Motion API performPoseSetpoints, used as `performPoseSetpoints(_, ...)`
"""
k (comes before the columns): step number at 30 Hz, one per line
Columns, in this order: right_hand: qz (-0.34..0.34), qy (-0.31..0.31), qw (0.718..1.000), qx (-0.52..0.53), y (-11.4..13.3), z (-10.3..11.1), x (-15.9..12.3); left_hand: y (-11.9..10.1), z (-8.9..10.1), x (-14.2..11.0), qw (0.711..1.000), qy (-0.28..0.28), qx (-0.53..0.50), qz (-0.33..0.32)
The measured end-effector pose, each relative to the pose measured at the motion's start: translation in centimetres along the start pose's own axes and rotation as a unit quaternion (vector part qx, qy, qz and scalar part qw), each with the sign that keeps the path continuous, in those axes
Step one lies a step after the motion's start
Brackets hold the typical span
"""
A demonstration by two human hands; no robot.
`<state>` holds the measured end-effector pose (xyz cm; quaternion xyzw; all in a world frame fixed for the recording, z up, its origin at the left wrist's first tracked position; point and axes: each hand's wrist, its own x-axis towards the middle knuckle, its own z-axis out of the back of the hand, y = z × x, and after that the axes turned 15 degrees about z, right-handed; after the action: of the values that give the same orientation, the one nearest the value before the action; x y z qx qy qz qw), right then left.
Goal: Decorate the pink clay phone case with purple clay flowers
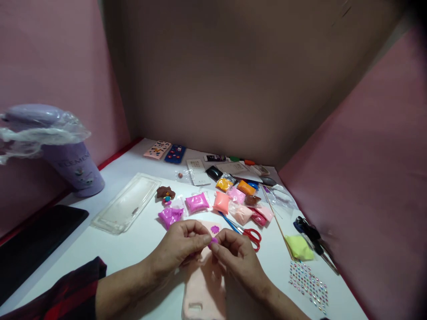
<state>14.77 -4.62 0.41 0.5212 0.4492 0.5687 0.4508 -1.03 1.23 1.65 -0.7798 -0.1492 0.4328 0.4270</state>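
My left hand (182,249) and my right hand (237,257) meet above a pale pink phone case (203,289) lying on the white table (140,249). Both pinch a small purple lump of clay (213,241) between their fingertips. A purple clay flower (215,229) sits on the case's far end, just beyond my fingers. Packets of coloured clay lie close behind: magenta (170,216), bright pink (197,202) and salmon (221,202).
Red-handled scissors (248,232) lie right of my hands. A clear plastic case (128,203), a purple tumbler with plastic wrap (71,164) and a black slab (33,242) stand left. A rhinestone sheet (308,284), yellow-green clay (299,247) and keys (312,235) sit right.
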Motion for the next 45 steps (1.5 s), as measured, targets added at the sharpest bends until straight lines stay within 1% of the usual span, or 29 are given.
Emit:
performPoseSetpoints(5, -0.002, 0.009, 1.000, 0.014, 0.20, 0.02, 0.04, -0.09, -0.06, -0.10, 1.000, -0.015, 0.000, 0.011)
performPoseSetpoints(12, 0.001, -0.009, 1.000, -0.009, 0.22, -0.02, -0.07, 0.34, 0.10, 0.14, 1.000, 0.001, -0.018, 0.000)
performPoseSetpoints(17, 0.004, -0.021, 1.000, -0.012, 0.12, -0.08, -0.17, 0.24, 0.06, 0.11, 1.000, 0.004, 0.014, 0.014)
performPoseSetpoints(20, 0.000, -0.018, 1.000, -0.008, -0.03, -0.11, -0.23, 0.15, 0.01, 0.12, 1.000, -0.004, 0.016, 0.006)
performPoseSetpoints(24, 0.003, -0.027, 1.000, -0.015, -0.17, -0.14, -0.26, 0.02, -0.06, 0.05, 1.000, -0.013, 0.021, 0.013)
performPoseSetpoints(31, 0.019, -0.040, 0.998, -0.037, -0.17, -0.01, -0.08, -0.19, -0.04, -0.04, 0.999, -0.009, 0.026, 0.015)
performPoseSetpoints(33, 0.016, -0.039, 0.999, -0.032, -0.20, -0.06, -0.08, -0.16, -0.03, 0.00, 0.999, -0.016, 0.038, 0.015)
performPoseSetpoints(36, 0.011, -0.037, 0.999, -0.033, -0.34, -0.19, -0.15, -0.13, -0.10, -0.04, 0.997, -0.043, 0.066, 0.005)
performPoseSetpoints(41, 0.004, -0.023, 0.998, -0.056, -0.46, -0.24, -0.26, -0.23, -0.27, -0.25, 0.987, -0.094, 0.117, -0.050)
performPoseSetpoints(43, 0.006, -0.025, 0.998, -0.061, -0.39, -0.20, -0.23, -0.27, -0.29, -0.28, 0.988, -0.093, 0.116, -0.048)
performPoseSetpoints(45, 0.008, -0.036, 0.998, -0.060, -0.30, -0.17, -0.17, -0.26, -0.27, -0.26, 0.992, -0.074, 0.102, -0.025)
